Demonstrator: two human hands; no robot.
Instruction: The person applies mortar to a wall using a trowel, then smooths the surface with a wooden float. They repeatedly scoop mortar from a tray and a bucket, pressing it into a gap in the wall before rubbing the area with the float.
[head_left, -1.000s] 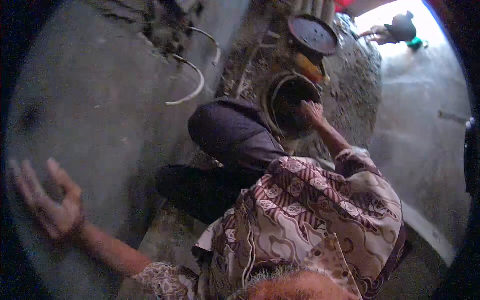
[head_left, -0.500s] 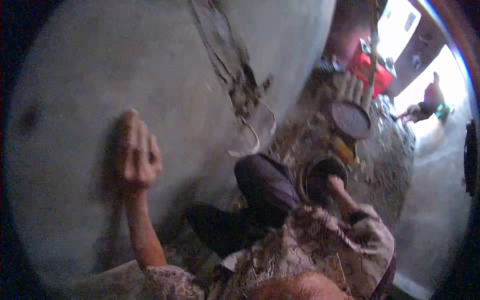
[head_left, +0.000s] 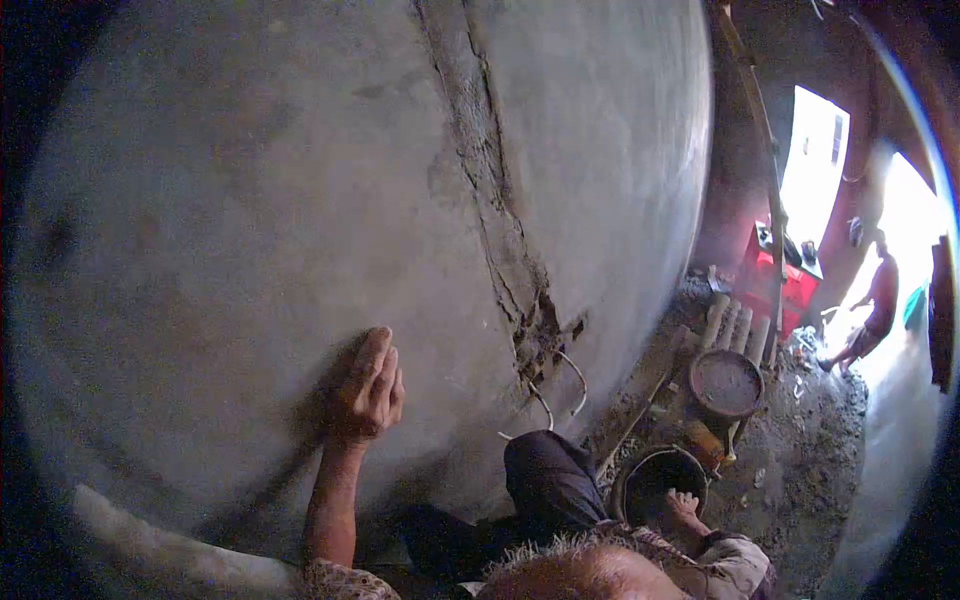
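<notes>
My left hand rests against the grey plastered wall, fingers stretched upward and close together, with no tool visible in it. My right hand is at the mouth of a dark bucket, its fingers curled; what they hold, if anything, cannot be made out. The bucket's inside is too dark to read. A rough channel cut in the wall runs down to a broken hole, where pale cable loops stick out above my dark-trousered knee.
Beyond the bucket lies a round shallow pan beside several pale poles or pipes. Rubble covers the floor. A wooden pole stands near a red box-like thing. Another person is by the bright doorway.
The view has shifted, so the wall channel and bucket appear lower. My left hand appears further right and lower, still at the wall. My right hand's fingers now show curled at the bucket.
</notes>
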